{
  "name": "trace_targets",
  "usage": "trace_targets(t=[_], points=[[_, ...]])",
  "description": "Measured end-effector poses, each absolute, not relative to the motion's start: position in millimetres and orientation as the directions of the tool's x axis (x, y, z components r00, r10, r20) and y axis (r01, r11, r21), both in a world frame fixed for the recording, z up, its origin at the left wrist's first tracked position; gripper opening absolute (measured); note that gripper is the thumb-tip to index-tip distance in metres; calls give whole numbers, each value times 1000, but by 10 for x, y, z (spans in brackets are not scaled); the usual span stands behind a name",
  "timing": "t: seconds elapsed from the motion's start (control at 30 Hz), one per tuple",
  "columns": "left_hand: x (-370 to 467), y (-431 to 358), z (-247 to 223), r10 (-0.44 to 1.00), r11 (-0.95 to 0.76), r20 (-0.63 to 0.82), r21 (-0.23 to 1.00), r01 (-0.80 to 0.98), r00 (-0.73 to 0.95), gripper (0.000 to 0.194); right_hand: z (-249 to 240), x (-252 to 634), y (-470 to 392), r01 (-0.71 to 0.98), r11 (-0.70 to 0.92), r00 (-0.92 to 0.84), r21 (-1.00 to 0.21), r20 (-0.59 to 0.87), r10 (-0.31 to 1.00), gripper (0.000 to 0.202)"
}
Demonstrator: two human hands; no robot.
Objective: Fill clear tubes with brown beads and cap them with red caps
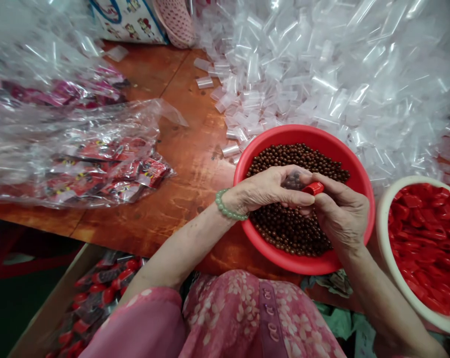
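Over a red basin (303, 266) of small round brown beads (295, 233), my two hands meet. My left hand (265, 189), with a green bead bracelet (226, 206) at its wrist, is closed around a clear plastic container (293, 180). Dark brown shows through its wall; whether beads are inside it or behind it, I cannot tell. My right hand (342, 209) pinches a small red plastic cap (313, 188) between thumb and fingers. The cap is at the container's right end, close to the left thumb tip. My fingers partly hide both pieces.
A white tub (383, 233) of red plastic caps (422, 238) stands at the right. Clear plastic sleeves (307, 64) are heaped behind the basin. Bags of red packets (109, 169) lie left on the wooden table (187, 164). Below, a box holds red-capped containers (94, 293).
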State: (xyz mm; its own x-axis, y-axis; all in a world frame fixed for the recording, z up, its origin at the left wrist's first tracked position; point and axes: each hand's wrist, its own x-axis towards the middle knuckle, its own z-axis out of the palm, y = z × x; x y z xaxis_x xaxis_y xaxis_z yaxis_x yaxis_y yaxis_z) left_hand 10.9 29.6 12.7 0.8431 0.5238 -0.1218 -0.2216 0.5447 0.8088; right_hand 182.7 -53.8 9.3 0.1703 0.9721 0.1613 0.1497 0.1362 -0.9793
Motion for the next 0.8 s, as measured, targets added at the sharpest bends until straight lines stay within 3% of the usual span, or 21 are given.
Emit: trace_targets(t=[0.17,0.33,0.53,0.8], points=[[130,278,145,645,447,-89,849,-280,759,52,215,1892,-495,114,157,152,-981,174,973,22],[157,264,88,637,380,-39,885,-270,770,47,329,1949,-365,274,307,283,-911,382,880,21],[141,246,59,606,356,-45,908,-220,794,44,307,1911,-311,551,328,85,-768,442,893,24],[136,241,65,644,269,-53,950,-161,763,43,325,1953,-291,648,426,-100,-631,484,869,27]])
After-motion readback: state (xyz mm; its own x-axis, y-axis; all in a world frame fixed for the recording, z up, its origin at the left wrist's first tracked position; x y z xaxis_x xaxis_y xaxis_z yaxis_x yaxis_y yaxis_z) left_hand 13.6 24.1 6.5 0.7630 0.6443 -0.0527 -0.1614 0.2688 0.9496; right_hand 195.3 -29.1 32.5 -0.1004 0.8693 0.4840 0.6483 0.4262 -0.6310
